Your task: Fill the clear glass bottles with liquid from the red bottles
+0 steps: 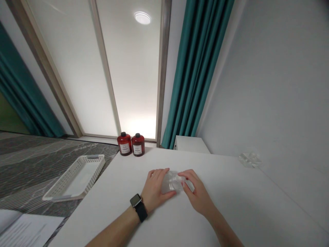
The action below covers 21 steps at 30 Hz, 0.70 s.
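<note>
A clear plastic container lies low over the white table, between my two hands; its exact kind is hard to make out. My left hand, with a black smartwatch on the wrist, is curled around its left side, thumb along the near edge. At the container's right end, the thumb and fingers of my right hand are bent together and pinch it. Part of the container is hidden behind the fingers.
Two dark red bottles with black caps stand at the white table's far left corner. Crumpled clear plastic lies by the wall on the right. Beyond the table's left edge are a white basket and an open book.
</note>
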Each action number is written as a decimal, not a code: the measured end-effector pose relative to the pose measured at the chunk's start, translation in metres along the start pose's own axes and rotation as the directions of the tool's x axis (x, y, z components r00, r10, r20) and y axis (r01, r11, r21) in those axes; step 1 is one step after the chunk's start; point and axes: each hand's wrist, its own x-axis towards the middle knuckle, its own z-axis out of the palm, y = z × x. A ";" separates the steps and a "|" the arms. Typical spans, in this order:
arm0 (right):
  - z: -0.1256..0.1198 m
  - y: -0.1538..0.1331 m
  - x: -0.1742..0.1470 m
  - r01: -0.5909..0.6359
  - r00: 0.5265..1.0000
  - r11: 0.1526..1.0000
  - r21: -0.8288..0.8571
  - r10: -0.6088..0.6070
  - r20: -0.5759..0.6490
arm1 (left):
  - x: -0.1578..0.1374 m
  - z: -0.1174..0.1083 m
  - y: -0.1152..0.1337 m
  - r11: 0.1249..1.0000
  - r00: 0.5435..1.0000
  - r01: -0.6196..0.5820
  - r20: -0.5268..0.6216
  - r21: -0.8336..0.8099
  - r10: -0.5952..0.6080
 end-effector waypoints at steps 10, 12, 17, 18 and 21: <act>0.006 0.004 -0.004 -0.165 0.983 0.986 -0.038 0.161 -0.093 | 0.002 -0.003 0.002 0.995 0.997 -0.079 -0.008 0.055 0.079; 0.008 0.001 -0.003 -0.146 0.986 0.984 -0.098 0.137 -0.090 | 0.002 -0.003 0.003 0.994 0.995 -0.094 -0.012 0.063 0.095; 0.003 -0.004 -0.002 0.009 1.000 0.996 -0.084 -0.009 -0.003 | 0.001 -0.003 0.002 0.995 0.996 -0.088 -0.005 0.046 0.088; 0.001 -0.003 -0.003 0.021 1.000 0.996 -0.082 -0.020 0.006 | 0.001 -0.003 0.001 0.995 0.996 -0.088 -0.002 0.043 0.088; 0.001 0.000 -0.004 -0.020 1.000 0.993 -0.120 0.018 -0.017 | 0.001 -0.003 0.001 0.995 0.996 -0.093 0.002 0.042 0.093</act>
